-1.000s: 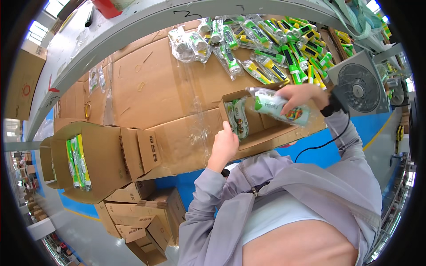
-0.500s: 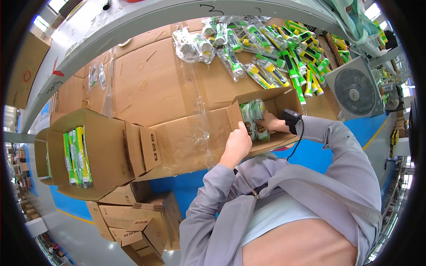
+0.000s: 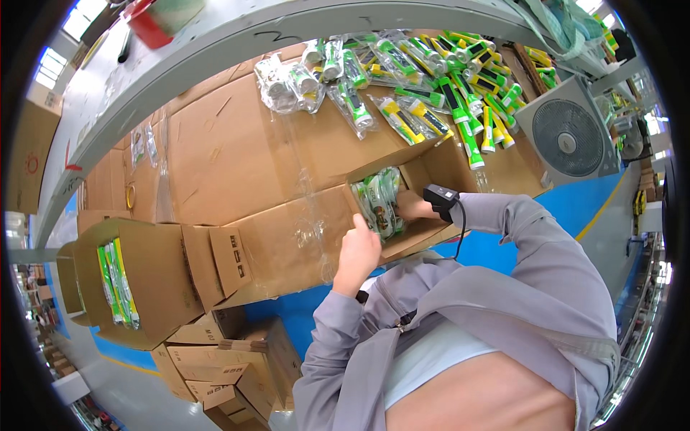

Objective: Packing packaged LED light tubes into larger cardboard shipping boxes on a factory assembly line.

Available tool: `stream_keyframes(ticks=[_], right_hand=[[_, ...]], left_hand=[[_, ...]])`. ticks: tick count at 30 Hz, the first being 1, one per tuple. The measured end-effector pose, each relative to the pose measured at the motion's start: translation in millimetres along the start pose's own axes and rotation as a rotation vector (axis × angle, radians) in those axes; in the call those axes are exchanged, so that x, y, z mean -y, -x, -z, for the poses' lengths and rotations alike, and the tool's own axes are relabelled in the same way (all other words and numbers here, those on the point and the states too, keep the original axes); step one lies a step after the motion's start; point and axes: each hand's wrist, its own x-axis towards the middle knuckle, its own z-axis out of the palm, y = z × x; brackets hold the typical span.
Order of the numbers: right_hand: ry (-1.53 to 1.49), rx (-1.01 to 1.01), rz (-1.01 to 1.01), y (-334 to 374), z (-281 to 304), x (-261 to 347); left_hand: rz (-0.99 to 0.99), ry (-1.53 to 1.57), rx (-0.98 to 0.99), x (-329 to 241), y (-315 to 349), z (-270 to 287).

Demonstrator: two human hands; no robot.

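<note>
An open cardboard box (image 3: 444,164) stands at the table's front edge, before my body. Green-and-white plastic packets (image 3: 379,201) stand packed against its left wall. My right hand (image 3: 412,206) reaches down inside the box, against the right side of these packets; its fingertips are hidden. A black device with a cable is strapped to that wrist. My left hand (image 3: 358,250) is at the box's near left edge, fingers curled on the wall with one finger pointing up along it.
Bagged green and yellow flashlights (image 3: 431,79) lie heaped at the back right, beside a grey fan (image 3: 568,140). On the left stands another open carton (image 3: 162,266) holding green and yellow packets (image 3: 117,284). Folded cartons (image 3: 223,359) lie below. A grey metal beam (image 3: 237,39) crosses above the table.
The view has shifted, so the scene sits a little differently. Inside the box, my right hand has moved slightly along the packets, whose tops look more bunched. My left hand stays at the box edge.
</note>
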Motion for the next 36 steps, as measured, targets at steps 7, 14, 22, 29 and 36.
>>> stream_keyframes(ticks=[7, 14, 22, 29, 36], right_hand=[[-0.861, 0.763, 0.347, 86.5, 200.6, 67.9], [-1.356, 0.07, 0.14, 15.2, 227.5, -40.1], [-2.187, -0.847, -0.812, -114.7, 88.4, -159.3], [-1.653, -1.182, -1.087, -139.2, 132.1, -116.4], [-1.498, -1.315, -1.146, -104.5, 154.4, -91.5]], left_hand=[[0.035, 0.024, -0.145, 29.4, 37.5, 36.6], [0.459, -0.071, -0.212, 74.0, 121.1, 80.7], [0.516, 0.162, -0.364, 118.2, 166.8, 68.4], [0.508, -0.048, -0.315, 74.1, 152.6, 74.5], [0.572, -0.24, -0.299, 44.6, 134.7, 86.6]])
